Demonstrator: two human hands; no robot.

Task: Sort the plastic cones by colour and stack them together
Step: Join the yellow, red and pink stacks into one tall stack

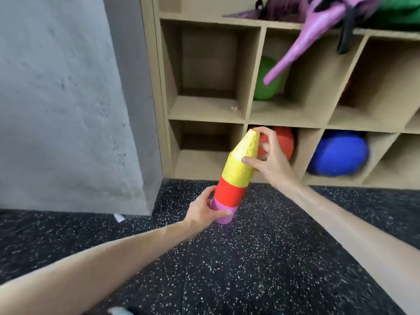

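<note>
Right now I have the stack of plastic cones (236,176) lifted off the floor and tilted, its top leaning away from me toward the shelves. It runs in three colour bands: yellow cones at the top, faintly ribbed where their rims nest, red ones in the middle, and pink ones at the bottom. My left hand (204,210) grips the pink end, fingers curled round it. My right hand (267,155) pinches the upper yellow part, thumb against the side and fingers curled over near the tip.

Behind the stack stands a wooden cubby shelf (246,120). A red ball (284,142) sits in the cubby straight behind my right hand, a blue ball (338,153) in the next one to the right, and a green ball (264,80) in the row above. A purple fabric strip (302,44) droops over the green ball's cubby. Below lies speckled black rubber flooring (250,258), with a grey concrete wall (68,98) to the left.
</note>
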